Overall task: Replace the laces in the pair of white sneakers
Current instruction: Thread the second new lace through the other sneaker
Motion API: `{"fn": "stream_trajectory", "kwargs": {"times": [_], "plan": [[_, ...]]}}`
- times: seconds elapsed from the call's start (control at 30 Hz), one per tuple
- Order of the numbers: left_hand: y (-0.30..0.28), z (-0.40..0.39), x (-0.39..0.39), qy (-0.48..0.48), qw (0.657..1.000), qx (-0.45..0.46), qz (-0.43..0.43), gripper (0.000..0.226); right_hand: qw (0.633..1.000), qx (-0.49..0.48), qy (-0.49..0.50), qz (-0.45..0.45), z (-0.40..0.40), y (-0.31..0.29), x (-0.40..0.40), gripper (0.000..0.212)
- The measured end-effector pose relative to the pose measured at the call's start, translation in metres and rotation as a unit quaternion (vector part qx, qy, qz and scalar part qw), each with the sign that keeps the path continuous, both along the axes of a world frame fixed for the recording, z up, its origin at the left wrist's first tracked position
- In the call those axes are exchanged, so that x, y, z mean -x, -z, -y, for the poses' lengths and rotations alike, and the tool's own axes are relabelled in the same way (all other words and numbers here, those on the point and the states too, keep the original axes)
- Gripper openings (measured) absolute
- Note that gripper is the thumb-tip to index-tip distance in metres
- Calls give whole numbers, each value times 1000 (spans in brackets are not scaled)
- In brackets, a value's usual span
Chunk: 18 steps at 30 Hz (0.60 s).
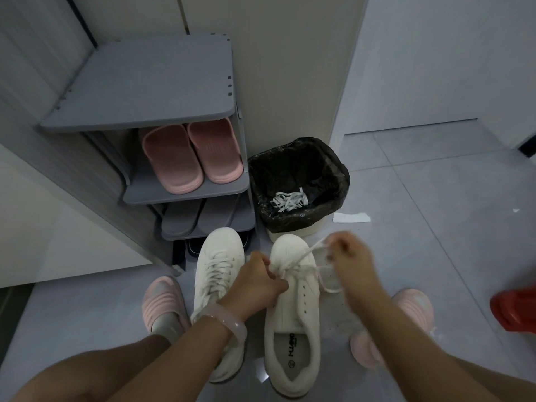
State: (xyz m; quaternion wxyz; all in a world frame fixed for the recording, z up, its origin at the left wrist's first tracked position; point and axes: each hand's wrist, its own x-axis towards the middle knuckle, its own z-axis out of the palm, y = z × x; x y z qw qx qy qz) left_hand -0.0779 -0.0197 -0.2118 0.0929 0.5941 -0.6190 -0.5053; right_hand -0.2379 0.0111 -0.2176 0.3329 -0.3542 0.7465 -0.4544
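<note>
the person crouches over two white sneakers on the floor. the left sneaker [218,288] looks fully laced; the right sneaker [293,309] is only laced near its toe, with lower eyelets bare. the left hand [255,282] has its fingers curled, pinching the lace [301,261] where it crosses the tongue. the right hand [351,259], blurred, seems closed round the lace's free end, drawn out to the far right.

to do this step well, i'd say keep the left pinch firm so the threaded rows don't slacken, pull both ends even, then feed each tip through the next empty eyelet, keeping the flat lace untwisted.

the floor [435,198] is pale grey tile. just beyond the sneakers sits a bin [298,181] lined in black, with old laces [288,200] lying inside. left of it a grey rack [185,192] holds pink slippers [191,158]. a scrap of white paper [351,217] lies right of the bin, and something red [514,310] shows at the right edge.
</note>
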Motion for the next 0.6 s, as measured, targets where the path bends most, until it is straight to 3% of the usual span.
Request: {"fn": "stream_trajectory", "kwargs": {"times": [0.03,0.1,0.13,0.17,0.2,0.27,0.3,0.37,0.4,0.47,0.6], "plan": [[0,0,0,-3,1000,-3,-1,33,987,64,95,110,1,-12,16,30],[0,-1,-1,-3,1000,-4,-4,32,903,150,218,337,0,-38,40,22],[1,-1,-1,0,1000,-4,-5,31,872,165,234,398,-2,-49,46,21],[1,-1,-1,3,1000,-3,-5,31,875,154,220,404,-2,-58,47,21],[1,-1,-2,7,1000,-2,-5,30,912,116,177,352,-1,-60,45,23],[1,-1,-2,16,1000,-2,-4,28,996,-9,-4,90,-3,-57,31,20],[1,-1,-2,20,1000,-2,-4,27,988,-59,-130,-58,-5,-51,21,15],[2,-1,-2,32,999,8,-2,27,905,-142,-326,-233,-15,-35,0,14],[2,-2,-1,42,999,17,1,28,866,-168,-370,-291,-20,-28,-10,21],[2,-2,0,63,997,37,11,30,837,-182,-377,-351,-25,-19,-28,30],[1,-1,-1,79,995,58,27,31,855,-170,-323,-368,-18,-9,-41,29]]}}
